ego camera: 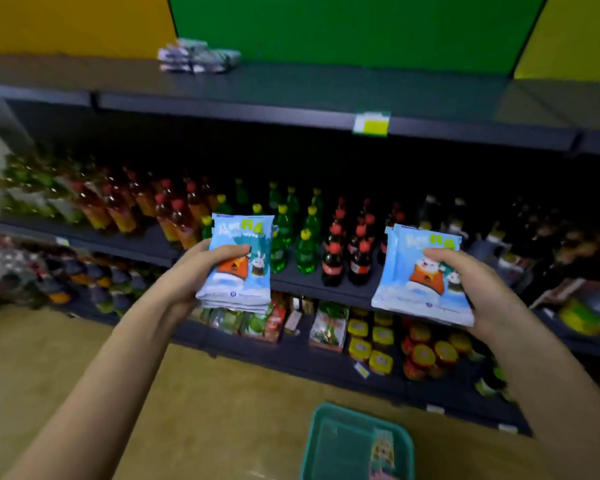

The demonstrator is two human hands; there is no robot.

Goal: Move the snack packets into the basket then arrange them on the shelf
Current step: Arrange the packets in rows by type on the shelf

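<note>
On the left, the left hand (201, 268) grips a stack of blue snack packets (238, 261). The thumb lies across the front of the top packet and the fingers are curled behind, so the grip is closed round the stack. The stack stands nearly upright, with its long side pointing up toward the top shelf (326, 88). High above this hand, at the back of that shelf, lies a small pile of packets (198, 60). It is blurred, and I cannot tell if they are the same kind.

Between the two hands, on a lower shelf behind, stand rows of bottles (309, 237). Near the bottom edge, on the floor, is the green basket (317, 441), and it seems to have one packet (381, 448) in it.

On the right, the right hand (478, 289) holds a second stack (423, 275). Its thumb is on the front and its fingers are under and behind, also closed firmly.

Both stacks are in the air in front of the bottles, apart from each other and well below the top shelf. I judge that the arranging step is in hand. The free place on the shelf lies up and forward from both grips. The left hand is nearer to the pile, so it seems the natural one to go first, lifting its stack along its long side.
</note>
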